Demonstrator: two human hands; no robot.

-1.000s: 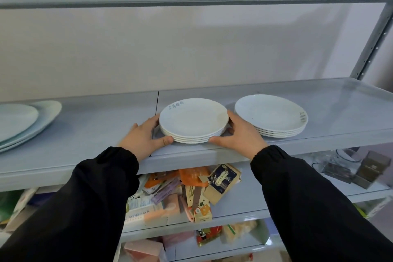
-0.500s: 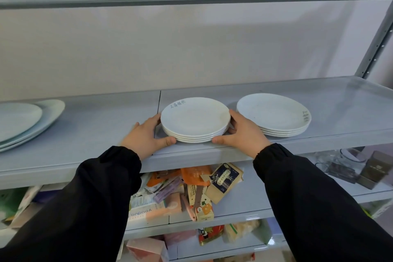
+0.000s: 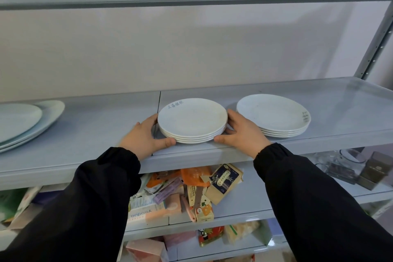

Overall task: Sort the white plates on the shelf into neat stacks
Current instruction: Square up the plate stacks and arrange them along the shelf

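Note:
A stack of several small white plates (image 3: 192, 120) sits near the front edge of the grey shelf (image 3: 95, 134). My left hand (image 3: 143, 137) holds its left rim, thumb along the front. My right hand (image 3: 242, 134) holds its right rim, thumb at the front. A second stack of white plates (image 3: 274, 114) stands just right of my right hand. Larger pale plates (image 3: 25, 121) lie stacked at the far left, partly cut off by the frame.
A metal upright (image 3: 376, 42) rises at the right end of the shelf. The shelf above overhangs the plates. Lower shelves hold loose packets and boxes (image 3: 180, 193) and dark boxes with glassware (image 3: 359, 168) at the right.
Both hands stay on the middle stack's rims. The stack has barely shifted; mostly the view has moved slightly.

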